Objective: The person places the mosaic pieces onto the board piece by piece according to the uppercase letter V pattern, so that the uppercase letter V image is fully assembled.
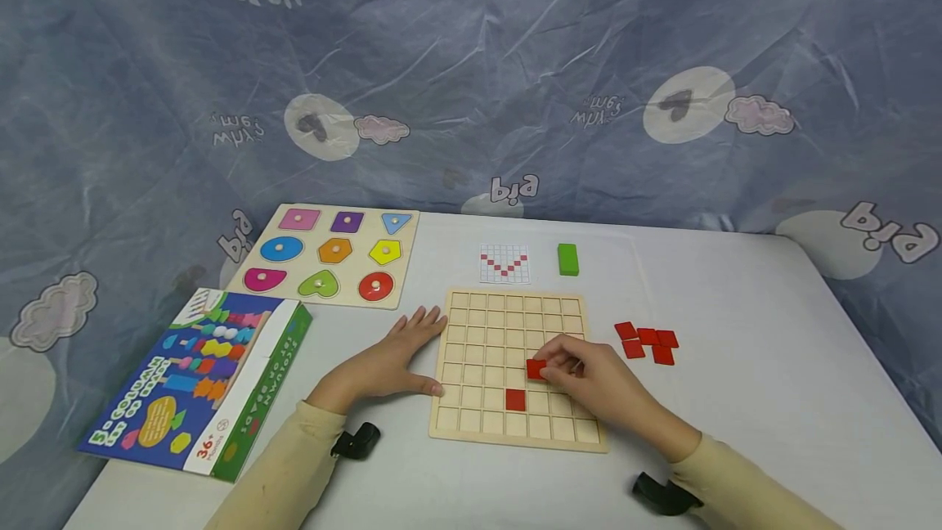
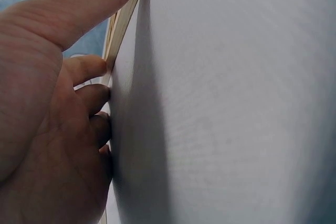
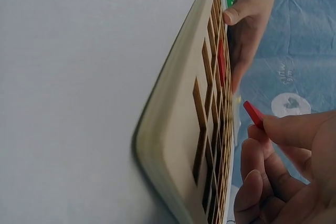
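Note:
A wooden grid board (image 1: 471,425) lies flat on the white table. One red square tile (image 1: 515,400) sits in a cell of its lower part. Between thumb and fingers my right hand (image 1: 589,375) pinches a second red tile (image 1: 536,369), held over the board up and right of the first; the right wrist view shows this pinched tile (image 3: 253,113) tilted and apart from the grid. My left hand (image 1: 386,366) rests at the board's left edge, fingers spread, thumb touching the rim. In the left wrist view the left fingers (image 2: 94,98) meet the board's side.
Several loose red tiles (image 1: 648,337) lie right of the board. Behind it are a pattern card (image 1: 504,264) with a red V and a green block (image 1: 567,259). At left stand a shape puzzle board (image 1: 346,288) and a blue-green box (image 1: 199,383). A printed cloth (image 1: 471,88) hangs behind.

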Demonstrator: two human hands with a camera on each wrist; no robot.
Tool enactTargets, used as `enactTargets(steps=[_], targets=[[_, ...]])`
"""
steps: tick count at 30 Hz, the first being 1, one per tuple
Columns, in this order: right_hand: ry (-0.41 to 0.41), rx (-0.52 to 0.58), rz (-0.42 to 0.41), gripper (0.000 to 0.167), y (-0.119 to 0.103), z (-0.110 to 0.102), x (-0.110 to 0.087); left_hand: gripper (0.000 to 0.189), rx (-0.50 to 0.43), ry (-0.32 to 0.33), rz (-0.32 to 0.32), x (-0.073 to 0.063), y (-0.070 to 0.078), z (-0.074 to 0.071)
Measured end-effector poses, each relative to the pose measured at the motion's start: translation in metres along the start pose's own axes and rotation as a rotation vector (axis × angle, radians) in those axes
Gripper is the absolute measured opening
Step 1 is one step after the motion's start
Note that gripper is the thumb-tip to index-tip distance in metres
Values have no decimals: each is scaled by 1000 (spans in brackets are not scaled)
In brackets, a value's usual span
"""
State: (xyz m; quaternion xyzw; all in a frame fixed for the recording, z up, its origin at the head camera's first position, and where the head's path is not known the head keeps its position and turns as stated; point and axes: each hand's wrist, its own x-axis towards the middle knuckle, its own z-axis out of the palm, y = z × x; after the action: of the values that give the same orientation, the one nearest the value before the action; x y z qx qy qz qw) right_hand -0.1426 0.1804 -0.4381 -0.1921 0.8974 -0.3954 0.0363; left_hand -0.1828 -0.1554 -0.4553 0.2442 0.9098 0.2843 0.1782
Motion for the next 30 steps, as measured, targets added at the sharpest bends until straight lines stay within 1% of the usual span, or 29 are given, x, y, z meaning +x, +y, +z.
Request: enactTargets(steps=[6, 14, 21, 30], targets=[[-21, 22, -39, 14, -4, 7, 3, 108, -5, 0, -2, 0, 0, 0], [-26, 16, -18, 16, -10, 16, 10, 108, 1, 2, -3, 1, 0, -1], [-32, 11, -50, 14, -14, 25, 15, 108, -7, 0, -5, 0, -1, 0], [-34, -45, -44, 13, -19, 32, 17, 109, -2, 2, -15, 0, -1, 1]])
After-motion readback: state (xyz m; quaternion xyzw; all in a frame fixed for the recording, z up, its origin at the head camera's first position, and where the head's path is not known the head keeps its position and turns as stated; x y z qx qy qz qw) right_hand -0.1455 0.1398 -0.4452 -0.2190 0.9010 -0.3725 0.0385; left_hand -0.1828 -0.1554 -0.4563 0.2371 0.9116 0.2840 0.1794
